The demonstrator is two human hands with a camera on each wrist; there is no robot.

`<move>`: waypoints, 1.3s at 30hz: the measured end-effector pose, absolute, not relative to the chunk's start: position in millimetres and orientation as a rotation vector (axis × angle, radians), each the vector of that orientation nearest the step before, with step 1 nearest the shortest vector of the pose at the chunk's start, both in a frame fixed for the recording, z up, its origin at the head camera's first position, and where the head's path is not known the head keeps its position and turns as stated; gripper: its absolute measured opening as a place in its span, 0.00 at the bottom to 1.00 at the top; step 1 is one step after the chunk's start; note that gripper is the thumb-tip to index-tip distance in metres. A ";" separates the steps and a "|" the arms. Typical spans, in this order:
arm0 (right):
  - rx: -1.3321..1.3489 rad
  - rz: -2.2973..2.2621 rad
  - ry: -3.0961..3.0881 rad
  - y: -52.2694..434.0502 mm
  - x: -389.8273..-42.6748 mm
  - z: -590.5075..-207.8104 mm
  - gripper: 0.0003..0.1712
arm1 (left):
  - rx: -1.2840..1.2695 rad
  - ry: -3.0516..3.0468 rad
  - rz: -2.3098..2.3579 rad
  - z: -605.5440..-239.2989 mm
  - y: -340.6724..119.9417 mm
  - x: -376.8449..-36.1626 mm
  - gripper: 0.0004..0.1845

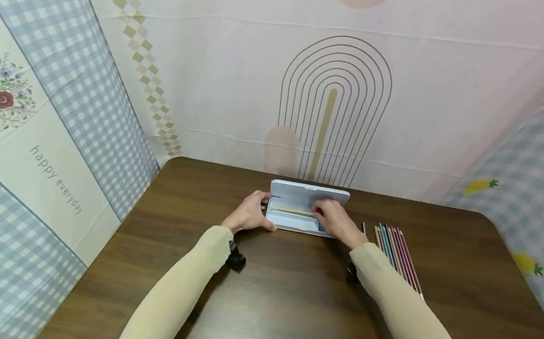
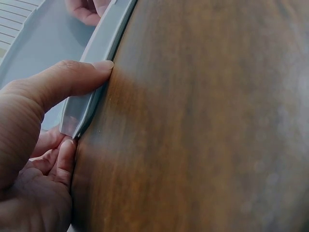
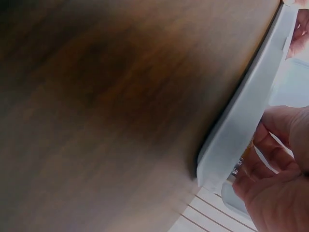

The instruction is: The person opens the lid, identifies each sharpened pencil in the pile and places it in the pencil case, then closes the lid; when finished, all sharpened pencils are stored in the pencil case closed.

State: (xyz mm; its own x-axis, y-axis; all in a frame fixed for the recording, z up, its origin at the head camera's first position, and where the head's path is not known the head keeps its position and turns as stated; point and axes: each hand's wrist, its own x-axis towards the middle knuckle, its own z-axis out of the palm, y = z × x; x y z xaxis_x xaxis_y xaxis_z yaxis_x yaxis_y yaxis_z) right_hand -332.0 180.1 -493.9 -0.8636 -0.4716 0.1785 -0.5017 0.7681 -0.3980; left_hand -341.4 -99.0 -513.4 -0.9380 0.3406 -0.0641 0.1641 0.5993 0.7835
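A pale blue-grey pencil case (image 1: 294, 223) lies on the table with its lid (image 1: 294, 194) raised at the back. My left hand (image 1: 250, 212) grips the case's left end, thumb on the front edge and fingers round the side; the left wrist view shows the thumb (image 2: 72, 79) along the rim. My right hand (image 1: 336, 220) reaches into the right part of the case and pinches the right end of a yellow pencil (image 1: 289, 211), which lies lengthwise inside. In the right wrist view its fingers (image 3: 273, 152) are bent behind the front wall and partly hide the pencil.
Right of the case, several coloured pencils (image 1: 396, 251) lie side by side on the brown wooden table (image 1: 277, 304), partly under my right sleeve (image 1: 390, 283). A single dark pencil (image 1: 364, 227) lies between them and the case. A patterned cloth (image 1: 242, 76) hangs behind the table.
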 end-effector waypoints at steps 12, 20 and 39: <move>0.748 0.623 -3.020 176.6 -340.1 -483.8 0.08 | 0.404 2.600 1.283 -512.6 -98.2 -340.1 0.53; 0.699 0.657 -3.095 174.8 -342.5 -479.3 0.09 | 0.407 2.602 1.294 -513.8 -98.0 -339.9 0.53; 0.678 0.671 -3.017 172.9 -327.0 -476.4 0.14 | 0.411 2.604 1.289 -512.5 -99.1 -338.6 0.53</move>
State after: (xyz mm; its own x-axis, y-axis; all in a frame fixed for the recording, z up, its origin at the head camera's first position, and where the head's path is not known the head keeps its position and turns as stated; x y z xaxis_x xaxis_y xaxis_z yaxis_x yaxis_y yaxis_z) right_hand -327.0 172.9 -476.4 -0.9080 -0.4132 0.0697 -0.4038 0.8183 -0.4090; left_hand -338.6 -99.1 -512.5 -0.9399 0.3360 -0.0605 0.1557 0.5796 0.7999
